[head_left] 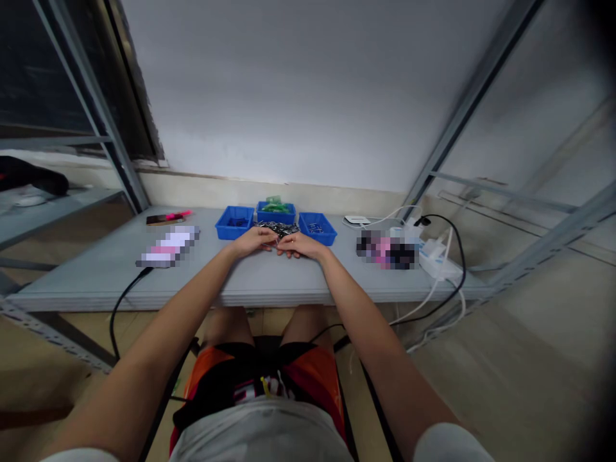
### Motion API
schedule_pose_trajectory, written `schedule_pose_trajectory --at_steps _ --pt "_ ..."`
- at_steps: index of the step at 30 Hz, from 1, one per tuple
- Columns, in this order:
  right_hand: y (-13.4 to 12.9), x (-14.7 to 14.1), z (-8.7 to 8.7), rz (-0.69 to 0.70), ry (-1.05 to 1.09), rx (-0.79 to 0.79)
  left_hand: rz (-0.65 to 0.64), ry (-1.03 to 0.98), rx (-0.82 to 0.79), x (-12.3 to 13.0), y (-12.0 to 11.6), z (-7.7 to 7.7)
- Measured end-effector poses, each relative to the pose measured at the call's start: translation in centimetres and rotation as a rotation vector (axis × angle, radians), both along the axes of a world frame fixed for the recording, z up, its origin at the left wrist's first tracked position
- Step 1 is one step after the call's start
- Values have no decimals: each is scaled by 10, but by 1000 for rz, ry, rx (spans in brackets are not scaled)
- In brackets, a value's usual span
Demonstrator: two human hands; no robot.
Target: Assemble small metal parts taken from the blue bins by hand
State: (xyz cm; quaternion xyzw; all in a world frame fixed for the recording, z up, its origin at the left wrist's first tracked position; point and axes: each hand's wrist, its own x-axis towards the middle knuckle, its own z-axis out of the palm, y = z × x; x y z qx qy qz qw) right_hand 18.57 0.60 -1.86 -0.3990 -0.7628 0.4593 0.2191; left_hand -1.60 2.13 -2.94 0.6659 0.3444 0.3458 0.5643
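My left hand point(256, 240) and my right hand point(297, 244) meet near the middle of the grey table point(274, 280), fingertips close together. The fingers of both are bent inward in a pinch; whatever is between them is too small to make out. Just behind the hands lies a pile of dark, shiny small pieces point(280, 228). Around the pile stand three blue trays: the left one point(222, 230) with dark pieces, the back one point(262, 215) with green packets point(276, 205), and the right one point(326, 239) with small pieces.
A phone with a blurred screen point(168, 247) and black cable lies left, a dark item with a pink object point(178, 215) behind it. At right are a blurred dark and pink item point(387, 250), a power strip point(440, 263), cables and a white device point(357, 220). Metal posts frame both sides.
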Motion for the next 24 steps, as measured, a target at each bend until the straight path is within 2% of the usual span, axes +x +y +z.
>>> schedule_pose_trajectory --at_steps 4,8,11,18,24 --pt "4 1 -2 -47 43 -2 -3 -18 -39 -2 4 -2" --pt "8 1 -4 -129 104 22 -40 97 101 -4 5 -3" --pt "9 0 -6 -100 112 17 -23 191 176 -3 1 0" --pt "7 0 -5 -59 56 -9 11 244 172 3 -9 10" --pt "5 1 -2 -60 40 9 12 245 202 0 -3 6"
